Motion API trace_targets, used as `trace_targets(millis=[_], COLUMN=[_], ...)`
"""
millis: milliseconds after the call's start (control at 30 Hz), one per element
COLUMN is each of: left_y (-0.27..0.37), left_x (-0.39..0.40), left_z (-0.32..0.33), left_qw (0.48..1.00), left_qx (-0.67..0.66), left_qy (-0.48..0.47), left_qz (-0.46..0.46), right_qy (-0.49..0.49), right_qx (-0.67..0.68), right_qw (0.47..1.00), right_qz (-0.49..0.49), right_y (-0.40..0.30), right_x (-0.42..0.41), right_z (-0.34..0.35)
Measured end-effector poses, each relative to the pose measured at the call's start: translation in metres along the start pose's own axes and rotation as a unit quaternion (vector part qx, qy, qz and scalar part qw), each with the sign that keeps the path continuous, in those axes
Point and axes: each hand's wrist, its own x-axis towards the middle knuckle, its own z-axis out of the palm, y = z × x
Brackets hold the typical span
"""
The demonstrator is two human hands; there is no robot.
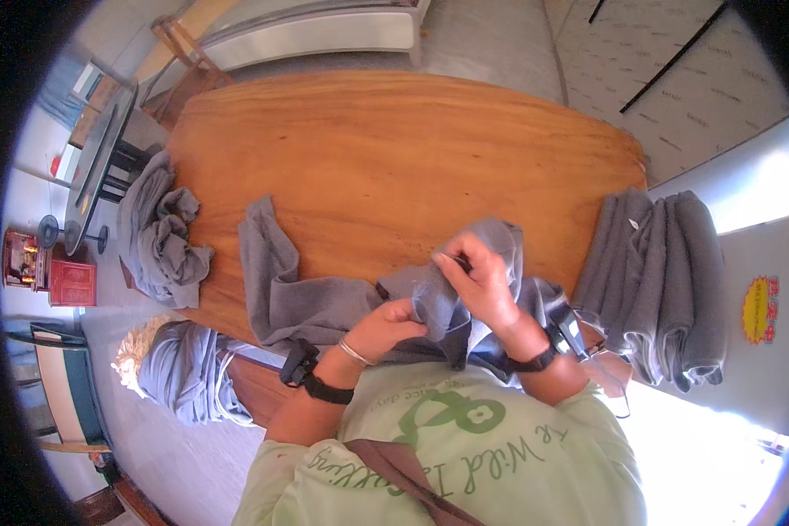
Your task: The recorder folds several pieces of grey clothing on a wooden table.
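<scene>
A grey knitted garment (315,306) lies across the near edge of the wooden table (394,158), one strip of it reaching left and up the tabletop. My left hand (384,329) pinches the edge of a raised part of this garment between thumb and fingers. Above and to the right of it, my right hand (480,276) grips the same raised part, with something small and dark at its fingertips that I cannot identify. Each wrist wears a black strap with a device. More of the cloth bunches between my forearms, against my light green shirt.
Folded grey garments (657,283) stand in a row at the table's right edge. A crumpled grey cloth pile (164,243) lies at the left edge. Below it, a tied grey bundle (184,375) rests on a wooden bench (260,388). A wooden chair (187,66) stands beyond the far left corner.
</scene>
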Motion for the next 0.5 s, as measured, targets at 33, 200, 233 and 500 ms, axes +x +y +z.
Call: trace_targets(millis=[33,200,233,500], left_y=[0.000,-0.014,-0.013,-0.012], left_x=[-0.001,0.008,0.009,0.009], left_z=[0.004,-0.007,-0.008,-0.007], left_qw=[0.999,0.989,0.983,0.984], left_qx=[-0.031,-0.109,-0.131,-0.059], left_qy=[-0.018,0.105,0.124,0.146], left_qz=[-0.021,-0.002,0.027,0.086], right_qy=[0.002,0.052,0.049,-0.101], right_qx=[-0.001,-0.159,-0.158,-0.028], right_qw=[1.000,0.972,0.972,0.990], right_qz=[0.001,-0.167,-0.168,-0.098], right_y=[0.008,0.019,0.016,0.019], right_x=[0.005,0.009,0.006,-0.019], right_z=[0.005,0.014,0.009,0.009])
